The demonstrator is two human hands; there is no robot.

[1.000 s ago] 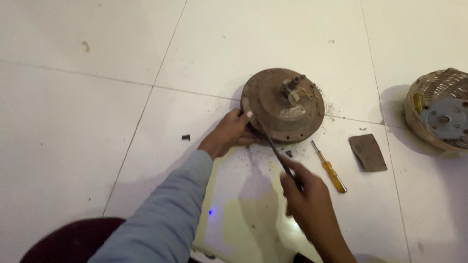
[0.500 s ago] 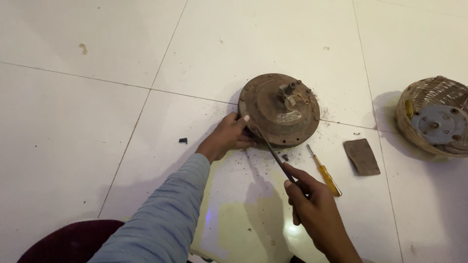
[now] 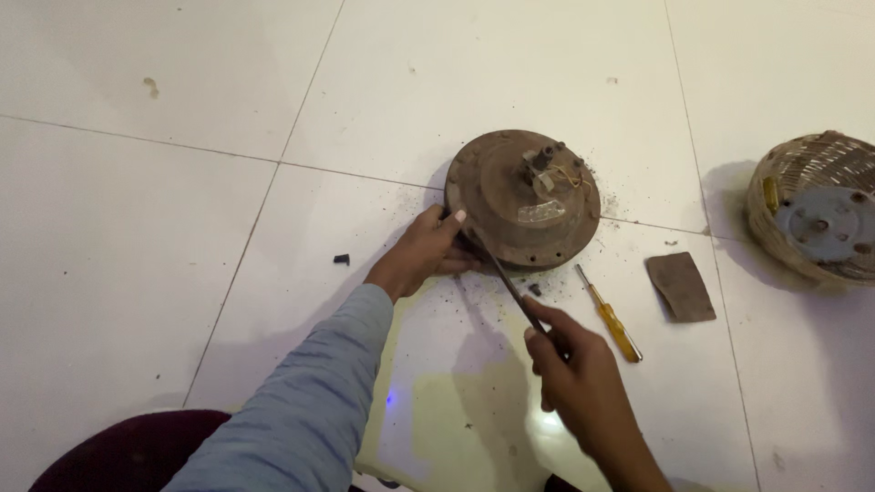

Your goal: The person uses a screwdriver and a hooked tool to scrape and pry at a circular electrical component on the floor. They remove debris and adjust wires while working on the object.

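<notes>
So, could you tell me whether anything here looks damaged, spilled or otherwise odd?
Yes: the round motor housing is rusty brown, and dark crumbs lie scattered on the white floor tiles around it. The left hand steadies its rim while the right hand holds a thin tool against its edge.

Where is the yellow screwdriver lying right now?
In the head view, the yellow screwdriver lies untouched on the floor right of centre, between the right hand and the brown pad, below the rusty disc.

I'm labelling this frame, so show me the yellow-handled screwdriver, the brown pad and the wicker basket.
yellow-handled screwdriver (image 3: 617,330): head view, on its yellow handle.
brown pad (image 3: 680,286): head view, middle of its flat face.
wicker basket (image 3: 764,231): head view, on its woven left wall.
</notes>
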